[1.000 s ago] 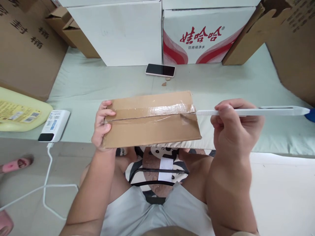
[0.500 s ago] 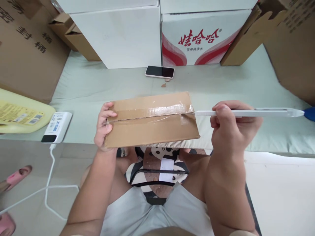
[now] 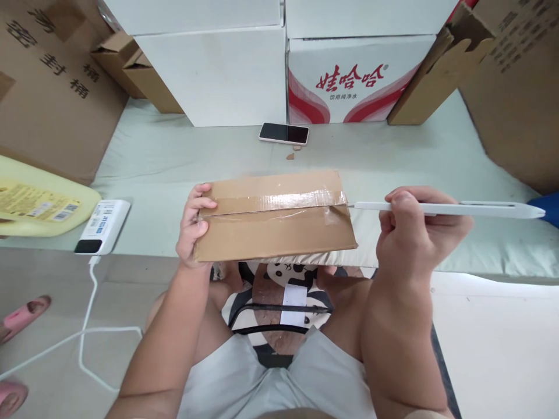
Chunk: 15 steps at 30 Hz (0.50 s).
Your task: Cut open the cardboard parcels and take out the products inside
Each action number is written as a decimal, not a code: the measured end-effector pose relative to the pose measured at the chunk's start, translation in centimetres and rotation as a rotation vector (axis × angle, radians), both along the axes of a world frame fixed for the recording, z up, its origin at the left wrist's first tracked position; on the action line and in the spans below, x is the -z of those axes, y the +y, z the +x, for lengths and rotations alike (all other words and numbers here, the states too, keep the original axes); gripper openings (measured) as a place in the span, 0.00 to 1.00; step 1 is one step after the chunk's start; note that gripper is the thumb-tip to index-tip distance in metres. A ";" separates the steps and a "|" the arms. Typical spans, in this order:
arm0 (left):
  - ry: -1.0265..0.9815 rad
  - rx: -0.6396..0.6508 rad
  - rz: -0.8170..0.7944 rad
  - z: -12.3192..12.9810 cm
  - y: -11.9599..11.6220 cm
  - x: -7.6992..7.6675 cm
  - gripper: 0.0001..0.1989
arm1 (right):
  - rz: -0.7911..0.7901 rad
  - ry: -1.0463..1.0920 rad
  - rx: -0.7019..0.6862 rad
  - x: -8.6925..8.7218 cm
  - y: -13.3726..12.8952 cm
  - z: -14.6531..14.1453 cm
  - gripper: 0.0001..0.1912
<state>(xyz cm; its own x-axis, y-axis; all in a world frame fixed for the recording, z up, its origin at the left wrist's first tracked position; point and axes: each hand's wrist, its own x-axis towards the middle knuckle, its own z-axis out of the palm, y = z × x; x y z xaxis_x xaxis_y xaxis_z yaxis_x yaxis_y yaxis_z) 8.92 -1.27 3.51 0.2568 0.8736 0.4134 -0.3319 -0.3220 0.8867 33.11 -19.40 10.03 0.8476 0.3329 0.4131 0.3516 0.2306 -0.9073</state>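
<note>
My left hand (image 3: 194, 224) grips the left end of a small brown cardboard box (image 3: 275, 233), fingers on top and the palm out of sight. Clear tape (image 3: 292, 198) runs along the box's upper seam; the seam is slit lengthwise and the tape is creased at the right end. In my right hand (image 3: 410, 227) is a slim white utility knife (image 3: 489, 209), held level between thumb and fingers. Its thin tip points left and reaches the right end of the seam. Whether the tip is inside the slit I cannot tell.
A phone (image 3: 283, 134) and small brown scraps (image 3: 290, 156) lie beyond the box on the pale green cloth (image 3: 209, 151). White cartons (image 3: 231, 81) stand behind. At left are a yellow jug (image 3: 48, 203) and a white power bank (image 3: 103, 227) with a cable (image 3: 90, 297).
The box and left hand have shifted slightly right. The knife has drawn a little to the right, with more of its tip showing past the box's edge. The view has tilted slightly.
</note>
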 end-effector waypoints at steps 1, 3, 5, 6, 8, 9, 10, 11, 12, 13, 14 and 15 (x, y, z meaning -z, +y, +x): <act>0.002 -0.006 0.002 0.1 0.1 0.0 0.17 | -0.003 -0.011 0.013 -0.1 -0.1 0.0 0.06; -0.003 -0.012 0.006 0.1 0.2 0.0 0.18 | -0.006 -0.035 0.067 -0.2 -0.3 0.2 0.06; -0.013 -0.004 0.010 0.1 0.2 0.1 0.18 | 0.048 -0.038 0.133 -0.2 -0.4 0.5 0.07; -0.017 0.004 0.011 0.1 0.3 0.1 0.18 | 0.106 -0.027 0.162 -0.1 -0.4 0.8 0.07; -0.020 0.014 0.011 0.0 0.3 0.2 0.17 | 0.200 -0.003 0.194 0.3 -0.3 1.6 0.05; -0.017 0.015 0.012 0.0 0.3 0.3 0.16 | 0.195 -0.001 0.190 0.8 -0.2 2.0 0.04; -0.017 0.013 0.016 0.0 0.3 0.3 0.16 | 0.135 -0.009 0.174 1.5 -0.2 2.5 0.06; -0.016 0.011 0.020 0.0 0.3 0.3 0.15 | 0.021 -0.031 0.149 2.3 -0.1 3.1 0.09; -0.015 0.009 0.024 0.0 0.2 0.2 0.16 | -0.134 -0.068 0.116 3.4 -0.1 3.6 0.12; -0.013 0.009 0.027 0.1 0.2 0.2 0.16 | -0.311 -0.113 0.077 4.5 -0.2 4.2 0.14; -0.011 0.010 0.026 0.1 0.1 0.2 0.17 | -0.491 -0.160 0.041 5.8 -0.3 4.8 0.16; -0.007 0.012 0.023 0.1 0.1 0.2 0.19 | -0.666 -0.201 0.005 7.1 -0.5 5.4 0.19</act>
<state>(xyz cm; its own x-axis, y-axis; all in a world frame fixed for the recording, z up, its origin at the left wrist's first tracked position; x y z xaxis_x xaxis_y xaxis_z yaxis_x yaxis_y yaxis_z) 9.00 -1.17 3.33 0.2640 0.8607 0.4354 -0.3423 -0.3384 0.8765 38.46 -19.92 2.97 0.7781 0.5664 0.2716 0.5275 -0.3544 -0.7721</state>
